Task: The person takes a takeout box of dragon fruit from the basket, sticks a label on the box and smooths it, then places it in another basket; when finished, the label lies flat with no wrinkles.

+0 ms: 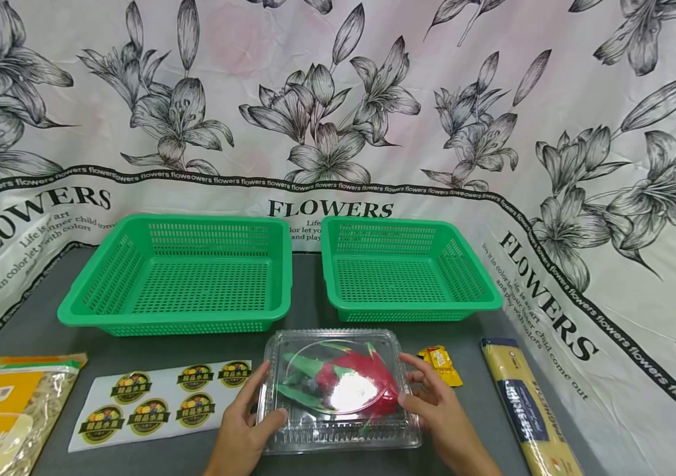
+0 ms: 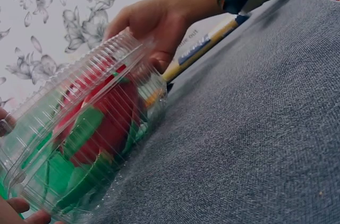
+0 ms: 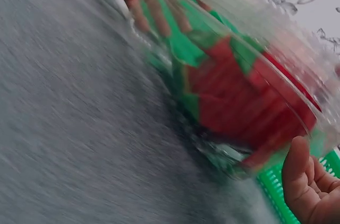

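Left hand (image 1: pixel 244 428) and right hand (image 1: pixel 441 413) on clear box (image 1: pixel 343 444); red fruit (image 1: pixel 343 371) inside.

Head view: box at the front of grey cloth (image 1: pixel 308 291), before two green baskets (image 1: pixel 174 321), between stickers (image 1: pixel 162 400) and packet (image 1: pixel 441 365); left hand grips one side, thumb over lid (image 1: pixel 338 340); right hand holds the opposite side, thumb and forefinger apart along the edge. Left wrist view: right hand clasps the box's far end, fruit showing through clear plastic. Right wrist view: blurred; left hand's fingers at the far end. Step, as judged: steadying the covered box; latching cannot be told. Next move calls for even pressure from both sides, box level.
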Demonstrator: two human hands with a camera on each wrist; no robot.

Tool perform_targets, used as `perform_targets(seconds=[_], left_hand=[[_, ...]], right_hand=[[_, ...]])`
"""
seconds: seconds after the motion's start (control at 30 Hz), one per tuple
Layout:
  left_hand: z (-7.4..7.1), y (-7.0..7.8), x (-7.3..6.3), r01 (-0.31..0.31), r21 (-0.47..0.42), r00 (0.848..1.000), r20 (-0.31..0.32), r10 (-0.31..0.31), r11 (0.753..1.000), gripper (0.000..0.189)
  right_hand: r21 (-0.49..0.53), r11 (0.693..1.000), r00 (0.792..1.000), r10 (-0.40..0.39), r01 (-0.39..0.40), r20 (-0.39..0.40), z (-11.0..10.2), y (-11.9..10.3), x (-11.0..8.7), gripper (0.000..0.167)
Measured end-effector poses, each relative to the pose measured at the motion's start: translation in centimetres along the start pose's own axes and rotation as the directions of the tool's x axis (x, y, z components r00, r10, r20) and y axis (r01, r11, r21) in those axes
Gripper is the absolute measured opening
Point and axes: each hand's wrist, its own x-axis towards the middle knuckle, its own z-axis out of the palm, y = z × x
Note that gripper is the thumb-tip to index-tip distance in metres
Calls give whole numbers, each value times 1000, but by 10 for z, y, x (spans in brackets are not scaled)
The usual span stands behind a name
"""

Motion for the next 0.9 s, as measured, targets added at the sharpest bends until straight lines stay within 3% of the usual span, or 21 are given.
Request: perform_targets(seconds=[0.33,0.5,0.7,0.9], left_hand=[[-2,1,1,48,85,998,-35,-45,995,72],[-1,1,1,34,84,999,-38,-31,996,72],[0,2,2,61,42,998,-34,-60,997,73],[0,0,1,25,66,999,-30,-23,998,72]], right_hand=[[-42,997,997,-58,60,55,-11,-10,24,62],[-73,995,996,-57,62,71,-14,-11,35,61],[-132,986,992,-89,101,95,-14,-11,48,61],[-147,980,986,-115,133,124,-13,-12,57,62]])
